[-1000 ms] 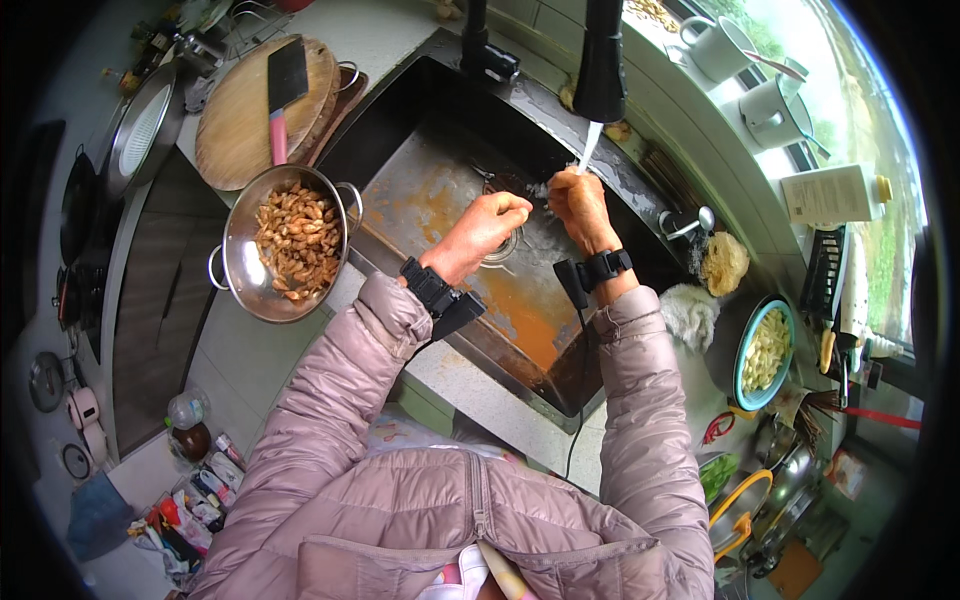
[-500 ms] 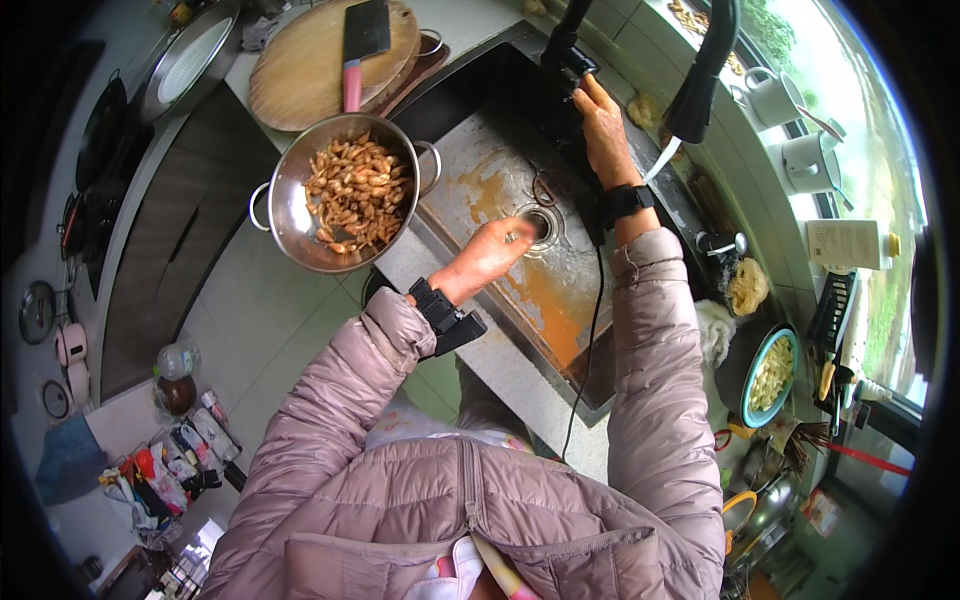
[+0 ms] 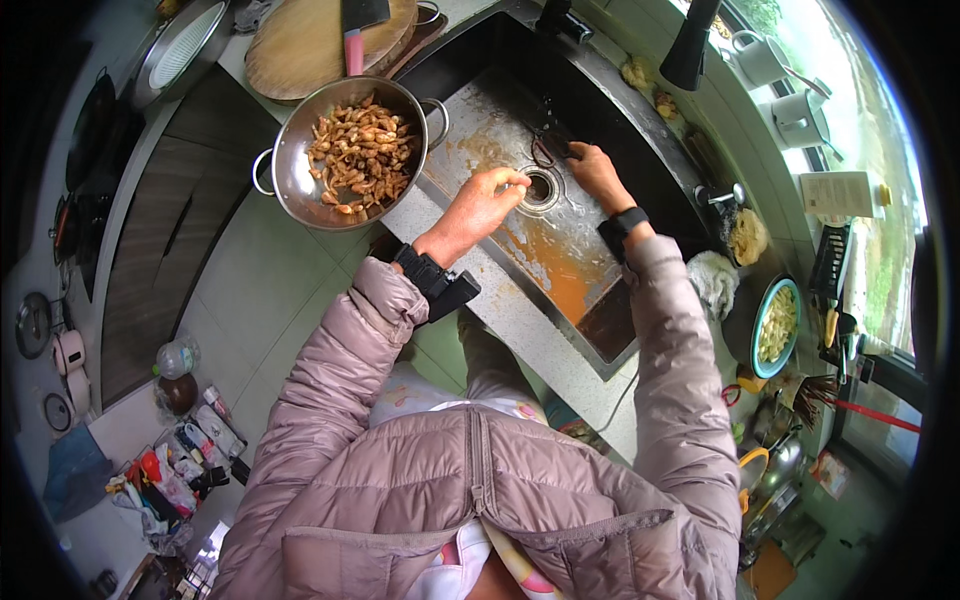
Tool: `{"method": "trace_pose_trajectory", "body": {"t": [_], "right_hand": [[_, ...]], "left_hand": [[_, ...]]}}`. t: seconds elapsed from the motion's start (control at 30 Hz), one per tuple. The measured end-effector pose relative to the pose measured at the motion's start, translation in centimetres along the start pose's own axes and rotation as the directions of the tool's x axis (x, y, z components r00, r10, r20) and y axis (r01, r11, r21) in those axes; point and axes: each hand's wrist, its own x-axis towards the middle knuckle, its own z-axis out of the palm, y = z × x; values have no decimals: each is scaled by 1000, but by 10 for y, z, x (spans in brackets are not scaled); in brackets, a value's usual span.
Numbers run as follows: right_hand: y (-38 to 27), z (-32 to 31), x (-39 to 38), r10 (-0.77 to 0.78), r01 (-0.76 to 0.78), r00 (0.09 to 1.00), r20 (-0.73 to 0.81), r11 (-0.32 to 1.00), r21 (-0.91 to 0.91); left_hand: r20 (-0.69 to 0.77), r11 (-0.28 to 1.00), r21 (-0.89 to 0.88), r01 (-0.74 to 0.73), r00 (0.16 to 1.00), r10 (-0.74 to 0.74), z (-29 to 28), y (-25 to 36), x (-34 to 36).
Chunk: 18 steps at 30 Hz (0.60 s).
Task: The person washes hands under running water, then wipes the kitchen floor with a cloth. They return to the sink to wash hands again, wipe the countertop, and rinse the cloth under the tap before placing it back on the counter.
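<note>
My left hand point(image 3: 478, 212) hovers over the near side of the black sink point(image 3: 625, 100), its fingertips pinched together beside the drain point(image 3: 541, 208). Whatever lies in that pinch is too small to make out. Across the drain is my right hand point(image 3: 598, 176), low in the sink with its fingers bent in; what they hold, if anything, is hidden. A dark reddish ring-shaped thing point(image 3: 542, 152) rests between this hand and the drain. Murky brown residue coats part of the sink floor. To the left, a two-handled steel pan point(image 3: 292, 180) holds many brownish-orange shrimp point(image 3: 362, 150).
A round wooden board point(image 3: 285, 55) with a pink-handled cleaver point(image 3: 354, 50) lies behind the pan. The black faucet head point(image 3: 690, 45) hangs over the sink's far right edge. At right stand a blue-rimmed bowl point(image 3: 751, 350) of pale pieces, a white cloth point(image 3: 712, 283) and enamel mugs point(image 3: 800, 120).
My right hand has come down from the tap lever into the sink beside the drain. The water stream from the faucet has stopped. My left hand has drawn back slightly, fingers pinched.
</note>
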Motion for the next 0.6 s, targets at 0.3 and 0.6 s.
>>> {"method": "trace_pose_trajectory", "body": {"t": [0.3,0.6], "right_hand": [[-13,-64,-38,-327,-372,886,330,-72,926],[-30,-72,-60,-254,-322,898,360,178,930]], "left_hand": [[50,998,-33,59,997,-58,6,9,-13],[61,998,-15,55,997,-54,-6,-3,-44]]}}
